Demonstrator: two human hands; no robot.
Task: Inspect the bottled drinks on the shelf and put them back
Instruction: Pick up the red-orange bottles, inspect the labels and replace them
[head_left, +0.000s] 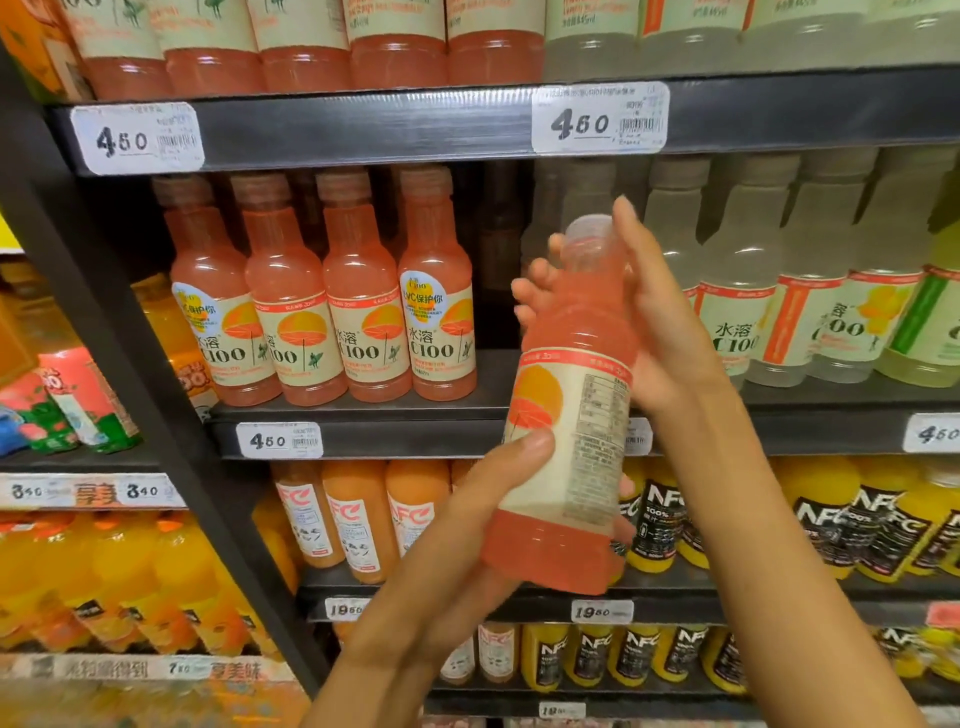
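Hands are holding one pink bottle (571, 415) in front of the middle shelf (363, 439), and the bottle is leaning a little, with its cap toward the top. The left hand (498, 499) is gripping the lower part of the bottle: its thumb is lying across the cream label, and some fingertips are showing from behind on the other side. The right hand (639, 322) is gripping the neck and shoulder of the bottle, with its fingers curling round from behind, so their tips are appearing on the left of the neck. The label is turning its printed text side toward the camera, next to the orange fruit picture.

Behind the bottle, on the middle shelf, a row of pink bottles (322, 291) is standing upright at the left, and a row of pale bottles (779, 280) is standing at the right. Between these two rows a dark gap (498, 260) is showing, just behind the held bottle. On the shelf edge a price tag (278, 440) is reading 4.50. Below, orange juice bottles (358, 514) and yellow bottles with black labels (831, 519) are standing on the lower shelf.
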